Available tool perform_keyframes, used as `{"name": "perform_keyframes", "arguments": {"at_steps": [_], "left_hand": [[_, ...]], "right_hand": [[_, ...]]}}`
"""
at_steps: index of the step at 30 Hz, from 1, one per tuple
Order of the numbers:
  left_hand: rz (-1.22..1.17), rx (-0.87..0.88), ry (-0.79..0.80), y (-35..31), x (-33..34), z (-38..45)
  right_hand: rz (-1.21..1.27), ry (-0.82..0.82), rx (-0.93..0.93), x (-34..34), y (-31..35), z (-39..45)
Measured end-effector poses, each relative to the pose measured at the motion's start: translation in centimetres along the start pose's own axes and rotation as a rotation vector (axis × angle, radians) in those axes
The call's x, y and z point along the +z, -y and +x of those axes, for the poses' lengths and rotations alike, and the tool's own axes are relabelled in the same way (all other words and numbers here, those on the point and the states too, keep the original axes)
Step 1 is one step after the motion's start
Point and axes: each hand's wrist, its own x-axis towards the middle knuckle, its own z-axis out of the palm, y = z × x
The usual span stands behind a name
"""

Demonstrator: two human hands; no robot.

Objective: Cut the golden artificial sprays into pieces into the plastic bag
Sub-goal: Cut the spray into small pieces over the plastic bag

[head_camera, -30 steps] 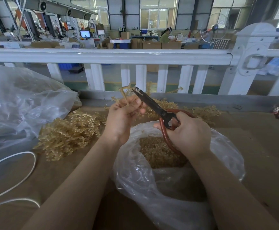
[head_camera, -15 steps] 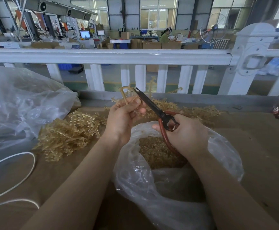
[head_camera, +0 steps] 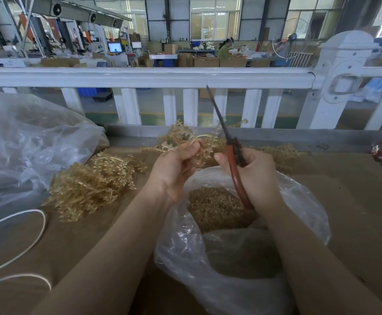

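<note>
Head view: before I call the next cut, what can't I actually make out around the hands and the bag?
- Scissors: handle loops hidden inside the right hand.
- Spray: its stem end is covered by the left hand, so its length is unclear.
- Plastic bag: near side cut off by the bottom edge; how full it is stays unclear.
- Second bag: glare and creases blur the contents.

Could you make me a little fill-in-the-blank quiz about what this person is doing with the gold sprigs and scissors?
1. The right hand holds the ____ by red handles.
2. The left hand grips a golden spray above the open plastic ____.
3. Uncut sprays lie in a pile beside the person's ____ arm.

Missing words: scissors; bag; left
</note>
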Motion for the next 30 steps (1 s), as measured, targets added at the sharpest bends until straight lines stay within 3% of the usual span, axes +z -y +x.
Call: {"name": "perform_keyframes", "arguments": {"at_steps": [12, 17, 22, 26, 30], "left_hand": [[0.09, -0.026, 0.033, 1.1, 1.2, -0.5], [0.134, -0.015, 0.051, 1.3, 1.3, -0.4], [0.204, -0.029, 0.205, 0.4, 0.8, -0.5], [0.046, -0.081, 0.337, -0.2, 0.1, -0.4], [0.04, -0.008, 0.21, 0.1, 0.3, -0.1]], "right_hand": [[0.187, 0.071, 0.084, 0.1, 1.1, -0.2], [0.15, 0.076, 0.15, 0.1, 0.6, 0.4], [0.143, 0.03, 0.168, 0.1, 0.0, 0.7], [0.179, 0.026, 0.174, -0.1, -0.1, 0.6], [0.142, 0.046, 0.167, 0.0, 0.0, 0.6]]}}
